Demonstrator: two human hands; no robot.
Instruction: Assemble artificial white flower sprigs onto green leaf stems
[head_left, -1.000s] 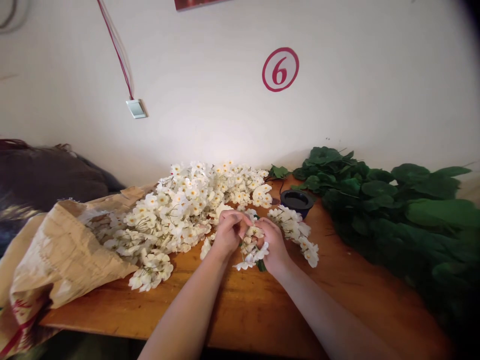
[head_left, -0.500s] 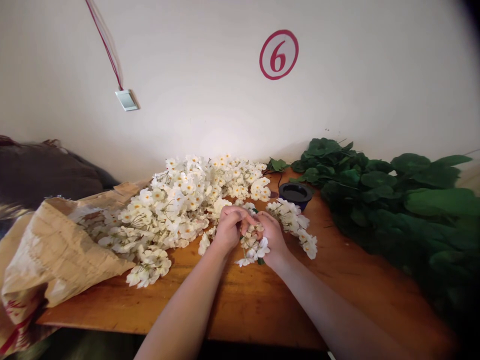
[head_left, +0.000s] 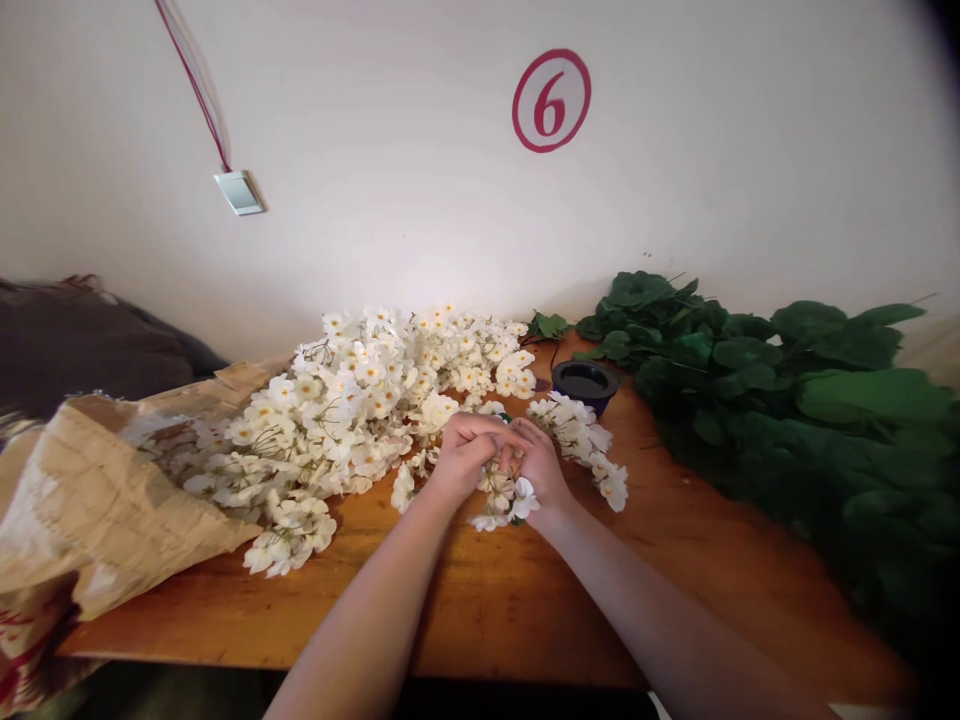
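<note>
White-petalled flower cluster (head_left: 501, 492) between both hands

Head view: the cluster is gripped by the curled right hand (head_left: 541, 462), over the brown wooden table (head_left: 495, 620). The left hand (head_left: 466, 455) is half closed, its fingertips set against the right; whether anything is pinched there cannot be told. White, yellow-centred blossoms (head_left: 360, 400) are heaped leftward; broad, dark-green leaves (head_left: 750, 400) are piled rightward.

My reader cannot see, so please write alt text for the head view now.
A left hand and right hand meet at a white flower cluster over a wooden table. Heaped white flowers and a tan sack lie at left, a dark container and green leaves at right.
</note>
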